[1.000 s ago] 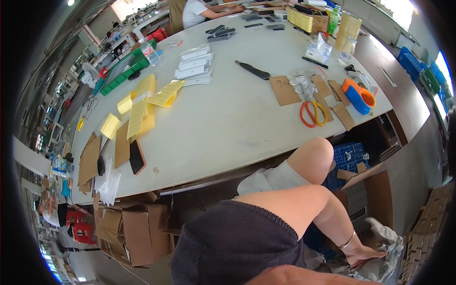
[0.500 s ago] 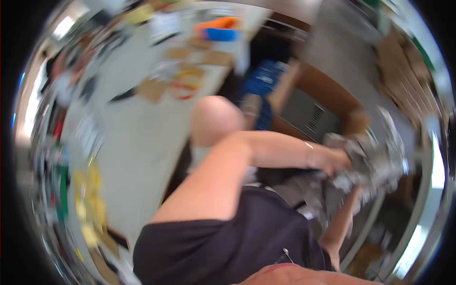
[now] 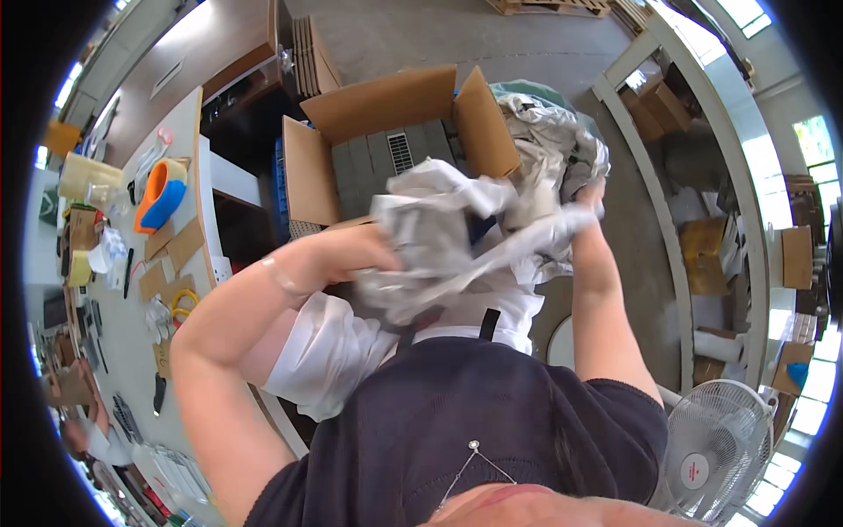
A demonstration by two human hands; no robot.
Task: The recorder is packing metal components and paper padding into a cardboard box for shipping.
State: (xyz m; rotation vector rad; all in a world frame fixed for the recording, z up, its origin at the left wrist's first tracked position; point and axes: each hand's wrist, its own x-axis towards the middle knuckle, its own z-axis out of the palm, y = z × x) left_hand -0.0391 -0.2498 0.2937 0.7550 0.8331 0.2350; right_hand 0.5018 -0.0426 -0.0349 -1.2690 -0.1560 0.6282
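A crumpled grey-beige packing paper stretches between my two hands in front of my lap, smeared by motion in places. My left hand is closed on its near left part, the fingertips tucked into the folds. On the other side my right hand grips the paper's right end, its fingers partly hidden. Just beyond stands an open cardboard box with its flaps up. Dark grey rectangular packs fill it, one with a white printed label. Part of the paper covers the box's near right corner.
A workbench on my left holds an orange-and-blue tape dispenser, cardboard pieces, yellow tape rolls and a knife. A metal rack stands on the right. A white fan is close behind my right arm.
My view has swung right, bringing the box to the middle ahead of me. My hands, close together on the paper before, are now wide apart with it spread between them.
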